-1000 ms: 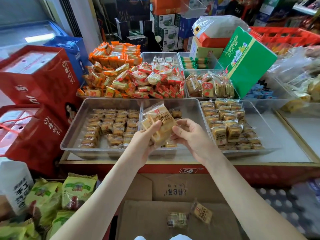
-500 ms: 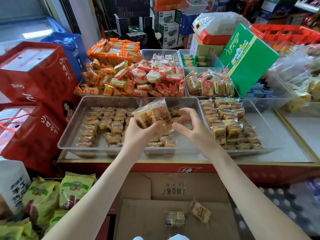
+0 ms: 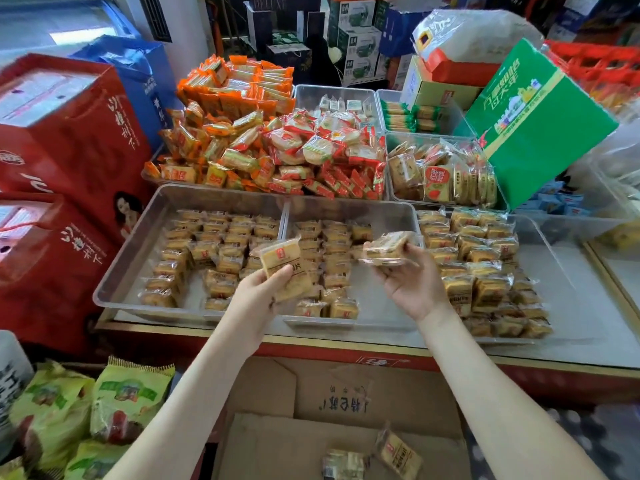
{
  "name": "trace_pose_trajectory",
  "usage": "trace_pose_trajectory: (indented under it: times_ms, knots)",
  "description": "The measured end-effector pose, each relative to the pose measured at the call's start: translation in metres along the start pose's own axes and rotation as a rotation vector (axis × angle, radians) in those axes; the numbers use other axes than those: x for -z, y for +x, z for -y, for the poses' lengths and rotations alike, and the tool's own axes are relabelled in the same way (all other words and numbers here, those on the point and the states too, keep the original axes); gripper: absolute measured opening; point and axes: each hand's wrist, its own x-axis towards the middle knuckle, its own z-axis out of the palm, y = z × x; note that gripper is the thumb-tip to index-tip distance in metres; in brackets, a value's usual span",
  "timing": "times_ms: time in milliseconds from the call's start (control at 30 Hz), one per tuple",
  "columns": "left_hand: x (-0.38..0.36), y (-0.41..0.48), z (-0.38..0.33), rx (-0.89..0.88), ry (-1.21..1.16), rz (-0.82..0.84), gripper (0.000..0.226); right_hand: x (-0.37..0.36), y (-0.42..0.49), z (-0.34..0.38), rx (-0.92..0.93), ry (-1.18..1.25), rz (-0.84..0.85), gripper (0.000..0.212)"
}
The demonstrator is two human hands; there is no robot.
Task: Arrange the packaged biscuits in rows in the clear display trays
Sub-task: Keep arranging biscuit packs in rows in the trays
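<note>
Our two hands have just parted: half a second ago they worked together on one clump of biscuit packets over the middle tray, and now each carries its own share. Our left hand [image 3: 258,296] has its fingers clamped on a flat yellow biscuit packet in clear wrap [image 3: 282,268], thumb across its face, raised above the divide between the left clear plastic tray [image 3: 124,268] and the middle clear plastic tray [image 3: 381,299]. Our right hand [image 3: 410,289] has its fingers closed on a second clear-wrapped pale biscuit packet [image 3: 386,249], held flat over the right side of the middle tray; whether it is one packet or several we cannot tell. We judge that the clump is now split and each packet is ready to go down into a row. The middle tray has bare floor at its front right, so that gap looks like the likely place. Both trays sit on the red-fronted bench [image 3: 519,355], their rows apparently as before.
</note>
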Motion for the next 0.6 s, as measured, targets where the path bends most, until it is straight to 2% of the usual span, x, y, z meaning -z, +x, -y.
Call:
trace_pose_trajectory:
  times_ms: [67, 133, 200, 267, 333, 400, 500, 600]
  knots:
    - [0.007, 0.01, 0.008, 0.034, -0.077, -0.047, 0.019, 0.011, 0.032, 0.004, 0.014, -0.109, -0.145, 0.018]
    - [0.012, 0.018, 0.017, 0.037, -0.107, -0.087, 0.019, 0.021, 0.067, 0.001, -0.014, -0.429, -0.282, 0.013]
    - [0.015, 0.022, 0.025, 0.03, -0.114, -0.115, 0.017, 0.037, 0.098, -0.007, -0.054, -0.828, -0.404, 0.049]
    - [0.018, 0.025, 0.034, 0.021, -0.113, -0.145, 0.016, 0.048, 0.117, -0.017, -0.107, -1.119, -0.495, 0.084]
    - [0.021, 0.027, 0.041, 0.005, -0.096, -0.168, 0.017, 0.05, 0.128, -0.028, -0.112, -1.17, -0.551, 0.104]
    - [0.023, 0.028, 0.046, -0.012, -0.07, -0.185, 0.021, 0.049, 0.14, -0.036, -0.075, -1.159, -0.559, 0.11]
    - [0.024, 0.031, 0.051, -0.01, -0.057, -0.177, 0.022, 0.047, 0.159, -0.04, -0.08, -1.176, -0.586, 0.109]
    - [0.024, 0.032, 0.053, 0.012, -0.032, -0.128, 0.027, 0.046, 0.166, -0.037, -0.113, -1.164, -0.609, 0.069]
